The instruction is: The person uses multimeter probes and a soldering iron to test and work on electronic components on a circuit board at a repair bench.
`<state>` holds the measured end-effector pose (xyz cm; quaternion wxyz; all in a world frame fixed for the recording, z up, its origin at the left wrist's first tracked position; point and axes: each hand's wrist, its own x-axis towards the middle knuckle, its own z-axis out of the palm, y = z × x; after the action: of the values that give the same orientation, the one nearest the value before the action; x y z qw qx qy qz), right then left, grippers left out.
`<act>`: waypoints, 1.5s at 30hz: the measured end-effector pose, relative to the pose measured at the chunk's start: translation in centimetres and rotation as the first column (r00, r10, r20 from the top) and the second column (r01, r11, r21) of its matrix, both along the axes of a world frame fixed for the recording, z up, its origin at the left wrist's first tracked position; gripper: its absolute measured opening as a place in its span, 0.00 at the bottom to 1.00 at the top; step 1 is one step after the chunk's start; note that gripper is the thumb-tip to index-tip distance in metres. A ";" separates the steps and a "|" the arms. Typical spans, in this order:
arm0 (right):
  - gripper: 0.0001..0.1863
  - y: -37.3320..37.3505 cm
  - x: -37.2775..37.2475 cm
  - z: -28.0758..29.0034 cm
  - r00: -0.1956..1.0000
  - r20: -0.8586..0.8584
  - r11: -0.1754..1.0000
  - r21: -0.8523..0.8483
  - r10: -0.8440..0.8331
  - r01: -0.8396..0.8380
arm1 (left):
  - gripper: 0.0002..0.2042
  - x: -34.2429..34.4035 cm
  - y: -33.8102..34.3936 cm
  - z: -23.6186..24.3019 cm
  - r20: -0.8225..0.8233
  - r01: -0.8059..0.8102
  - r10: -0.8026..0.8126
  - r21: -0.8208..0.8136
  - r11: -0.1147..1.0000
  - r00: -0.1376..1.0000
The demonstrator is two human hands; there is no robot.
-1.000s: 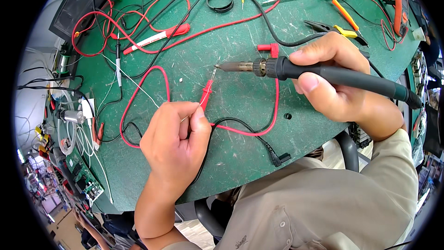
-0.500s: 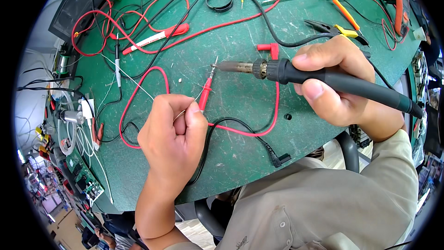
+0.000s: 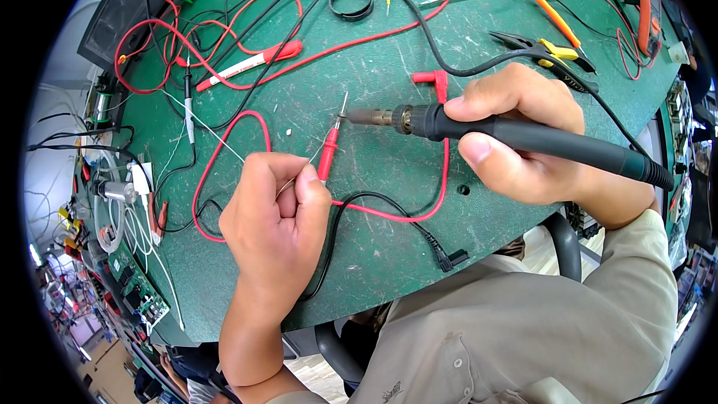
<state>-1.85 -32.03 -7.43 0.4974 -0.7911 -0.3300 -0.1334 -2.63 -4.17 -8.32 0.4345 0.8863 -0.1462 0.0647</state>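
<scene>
My right hand [image 3: 516,105] is closed around the black handle of a soldering iron [image 3: 591,152]. The iron's tip points left and meets the metal end of a red test probe [image 3: 327,155] lying on the mat; whether they touch firmly is hard to tell. My left hand [image 3: 273,228] pinches a thin silvery wire, likely solder [image 3: 213,133], beside the probe. One end of this wire rises from my fingers toward the probe's metal part, while the rest trails off to the upper left.
Red and black test leads loop over the green mat [image 3: 374,262]. A red-and-white marker [image 3: 239,67] and a black ring [image 3: 351,4] lie farther back. Pliers [image 3: 542,52], an orange-handled tool [image 3: 557,21] and an orange meter [image 3: 648,19] are at the right. A circuit board [image 3: 138,288] sits left.
The soldering iron and my right hand have shifted slightly left, and its tip is now at the probe's metal lower down. The wire end is near the same spot.
</scene>
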 end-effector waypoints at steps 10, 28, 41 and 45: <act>0.11 0.6 -0.4 0.2 0.994 -0.107 0.998 0.042 -0.035 0.040 | 0.06 0.0 0.0 0.1 0.011 0.009 -0.010 0.011 1.000 1.000; 0.11 1.0 0.0 -0.8 0.998 0.047 0.998 0.046 0.032 -0.034 | 0.06 0.1 -0.1 0.2 0.032 0.030 -0.031 0.043 0.999 0.999; 0.12 0.8 0.1 -1.0 0.972 0.201 0.991 0.027 0.123 -0.131 | 0.06 0.1 -0.1 0.3 0.037 0.031 -0.033 0.057 0.998 0.999; 0.12 0.7 0.0 -0.9 0.973 0.201 0.993 0.011 0.115 -0.120 | 0.05 -0.1 0.1 0.2 0.025 0.025 -0.027 0.055 0.998 0.999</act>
<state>-1.88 -31.35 -8.34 0.4778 -0.7470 -0.4231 -0.1863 -2.72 -4.07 -8.08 0.4093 0.8949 -0.1649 0.0663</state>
